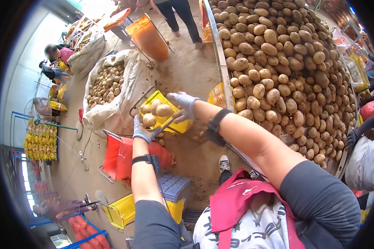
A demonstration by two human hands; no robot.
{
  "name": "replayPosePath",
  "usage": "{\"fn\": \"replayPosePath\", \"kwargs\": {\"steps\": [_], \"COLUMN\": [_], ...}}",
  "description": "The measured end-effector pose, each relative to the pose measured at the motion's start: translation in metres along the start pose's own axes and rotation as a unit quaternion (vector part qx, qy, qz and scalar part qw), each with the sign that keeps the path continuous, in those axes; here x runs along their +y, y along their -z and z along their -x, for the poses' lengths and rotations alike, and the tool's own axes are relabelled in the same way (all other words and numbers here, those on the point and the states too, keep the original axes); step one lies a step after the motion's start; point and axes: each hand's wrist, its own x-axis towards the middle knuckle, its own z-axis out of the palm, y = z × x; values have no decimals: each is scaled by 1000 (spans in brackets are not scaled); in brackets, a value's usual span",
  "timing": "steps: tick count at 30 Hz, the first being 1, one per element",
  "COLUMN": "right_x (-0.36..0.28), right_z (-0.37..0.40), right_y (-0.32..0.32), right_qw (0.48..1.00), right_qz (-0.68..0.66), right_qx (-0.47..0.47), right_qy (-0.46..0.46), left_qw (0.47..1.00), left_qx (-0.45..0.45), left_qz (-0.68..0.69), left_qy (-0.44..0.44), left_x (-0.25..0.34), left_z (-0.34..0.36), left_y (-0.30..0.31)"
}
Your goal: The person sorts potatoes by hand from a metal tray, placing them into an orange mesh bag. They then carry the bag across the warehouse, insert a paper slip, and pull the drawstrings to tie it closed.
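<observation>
Potatoes point(158, 110), pale tan, smooth and rounded, filled a yellow bag point(155, 98) at the centre of the frame, just left of the long worktop point(218, 58). The bag was bright yellow and glossy, its mouth stretched open on a thin wire frame point(138, 103), with about four potatoes showing at the top. The left hand point(143, 132), in a grey-blue glove, had its grip closed on the bag's lower rim where a wire bar ran. The right hand point(183, 106), gloved alike, had its grip closed over the rim on the right side. Each forearm bore a black band, the left band point(147, 159) below the hand and the right band point(215, 123) toward the worktop. A heap of potatoes point(278, 62) covered the worktop in the upper right of the frame. A white sack point(131, 70) of smaller potatoes lay at upper left, and a red bag point(119, 155) stood just below the yellow one. A white mark on the pink apron point(232, 203) at the bottom was too blurred to read.
</observation>
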Motion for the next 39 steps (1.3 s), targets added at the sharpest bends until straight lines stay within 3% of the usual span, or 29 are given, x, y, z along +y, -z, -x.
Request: {"fn": "replayPosePath", "kwargs": {"steps": [2,3,4,5,6,7,8,10,11,12,14,16,19,20,21,22,24,27,28,29,30,31,32,33,34,35,36,38,39], "right_x": [6,18,24,30,38,46,55,67,77,92,87,35,-50,-63,-67,-69,-62,-43,-49,-30,-5,2,23,30,46,53,62,71,74], "right_z": [23,35,50,71,107,131,160,219,244,264,290,305,342,342,336,328,318,332,359,358,339,361,346,355,339,358,358,377,376], "right_y": [18,40,70,101,126,161,202,249,269,287,311,337,401,424,435,441,437,443,412,420,449,424,427,418,429,405,394,366,360], "right_qw": [990,988,989,987,979,908,784,501,506,437,410,523,515,512,541,569,503,528,602,596,663,712,721,784,770,793,812,805,805], "right_qz": [127,138,123,103,171,333,486,656,702,779,818,706,564,511,497,482,526,524,508,484,395,298,188,82,52,-49,-264,-357,-387], "right_qx": [31,0,-58,-109,-7,107,227,487,436,344,211,320,631,687,677,667,685,656,603,600,509,526,522,443,370,317,164,63,55], "right_qy": [45,71,60,52,109,228,314,286,247,291,343,353,138,65,39,13,20,128,127,224,381,358,415,428,518,517,494,470,447], "left_qw": [995,993,988,988,994,988,962,992,988,978,938,855,638,641,518,465,373,247,227,239,244,268,239,254,426,560,666,721,618], "left_qx": [95,79,57,-84,4,-135,-270,33,2,-71,-205,-290,-393,-414,-389,-349,-261,-201,-192,-175,-208,-220,-272,-317,-322,-428,-508,-545,-569], "left_qz": [-21,-38,-38,9,85,57,22,-92,-115,-162,-235,-362,-524,-511,-587,-640,-705,-766,-778,-748,-724,-732,-720,-679,-712,-576,-421,-344,-365], "left_qy": [-22,-75,-137,-130,-71,-50,-35,-83,-102,-113,-150,-234,-404,-396,-486,-502,-544,-558,-553,-594,-611,-587,-592,-612,-457,-414,-347,-255,-401], "left_x": [3,0,-11,-22,-34,-51,-69,-118,-140,-154,-182,-212,-266,-294,-298,-310,-339,-366,-374,-387,-386,-385,-377,-370,-359,-359,-357,-352,-362], "left_z": [5,-24,-32,-31,-8,-37,-65,17,22,35,70,86,95,80,99,110,99,88,88,68,78,83,75,48,68,43,22,72,85], "left_y": [-8,22,38,61,47,78,109,5,-19,-51,-128,-197,-302,-332,-370,-401,-453,-497,-504,-506,-508,-510,-509,-501,-501,-491,-482,-445,-424]}}
